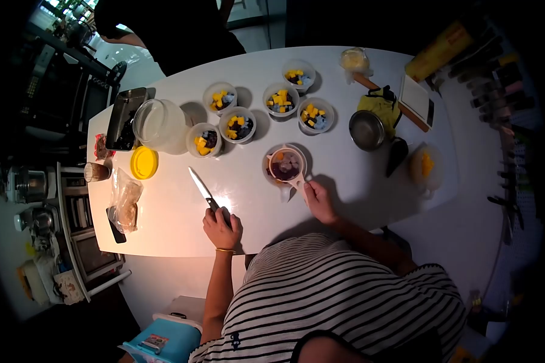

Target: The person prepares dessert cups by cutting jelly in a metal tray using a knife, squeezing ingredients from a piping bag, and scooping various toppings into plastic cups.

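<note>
My left hand (222, 229) is closed round the black handle of a knife (200, 183), whose blade points up and left just above the table. My right hand (320, 202) grips the handle of a pale pink strainer (297, 178). The strainer's round part is over a clear cup (269, 162), with purple and orange pieces showing inside. Several clear cups with yellow cubes and dark and bluish pieces stand beyond, among them one cup (237, 125) and another (315, 115).
A large clear jar (157, 126), a yellow lid (144, 163), a black tray (125, 120) and a plastic bag (126, 199) are on the left. A metal bowl (366, 130) and a cup with yellow pieces (426, 166) stand right. Another person (169, 30) is behind the table.
</note>
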A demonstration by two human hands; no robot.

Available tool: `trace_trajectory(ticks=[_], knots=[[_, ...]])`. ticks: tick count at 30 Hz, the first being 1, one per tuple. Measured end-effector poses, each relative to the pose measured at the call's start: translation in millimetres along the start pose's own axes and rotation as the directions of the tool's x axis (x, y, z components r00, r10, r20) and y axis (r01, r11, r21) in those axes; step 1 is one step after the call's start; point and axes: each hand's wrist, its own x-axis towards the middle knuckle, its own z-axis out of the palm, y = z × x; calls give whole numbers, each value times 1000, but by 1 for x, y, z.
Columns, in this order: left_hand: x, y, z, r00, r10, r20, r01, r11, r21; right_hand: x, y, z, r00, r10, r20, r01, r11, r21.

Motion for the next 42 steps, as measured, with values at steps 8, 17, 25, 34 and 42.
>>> trace_trajectory(ticks=[8, 17, 25, 34, 42], knots=[[-5, 1, 3, 999, -38, 15, 38, 999, 29, 12, -12, 1, 994, -77, 75, 79, 997, -18], [-2, 9, -43, 990, -127, -60, 115, 978, -173, 22, 19, -3, 976, -200, -87, 154, 915, -374], [133, -183, -148, 848, -276, -452, 192, 956, -223, 17, -50, -16, 825, -564, -36, 404, 632, -661], [254, -341, -77, 893, -448, 45, 389, 716, -579, 35, -111, 101, 873, -367, -321, 87, 765, -638], [310, -331, -111, 985, -155, -81, 112, 913, -392, 49, -175, 309, 919, -101, 380, 323, 745, -583]])
